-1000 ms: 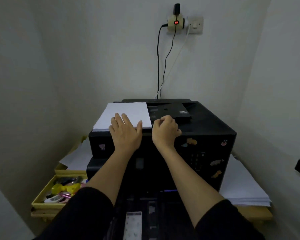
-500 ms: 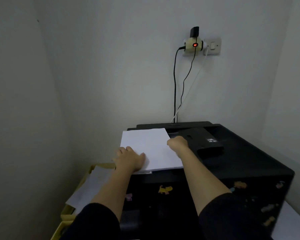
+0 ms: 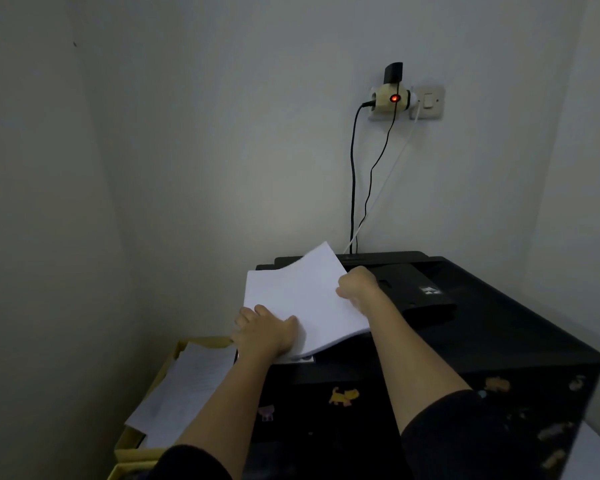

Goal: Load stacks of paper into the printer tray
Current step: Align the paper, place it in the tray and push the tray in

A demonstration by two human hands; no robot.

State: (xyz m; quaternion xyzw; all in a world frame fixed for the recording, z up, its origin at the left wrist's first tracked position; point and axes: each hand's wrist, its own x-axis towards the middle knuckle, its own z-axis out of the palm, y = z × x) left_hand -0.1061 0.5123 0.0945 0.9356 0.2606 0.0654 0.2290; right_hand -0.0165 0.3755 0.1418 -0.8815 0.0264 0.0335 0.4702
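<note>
A white stack of paper (image 3: 302, 299) lies on the left top of the black printer (image 3: 492, 341), with its right and far side lifted and bent upward. My left hand (image 3: 265, 336) grips the stack's near left corner, thumb on top. My right hand (image 3: 357, 284) holds the stack's right edge, fingers curled under it. The printer's tray is not visible from here.
Loose sheets (image 3: 187, 393) rest on yellow trays (image 3: 136, 441) to the printer's left. Cables (image 3: 353, 188) drop from a wall socket (image 3: 392, 98) behind the printer. Walls close in on the left and right. Stickers (image 3: 343, 396) dot the printer's front.
My view has tilted up and nearer to the printer top. The stack lay flat before; its right side now rises off the printer in both hands.
</note>
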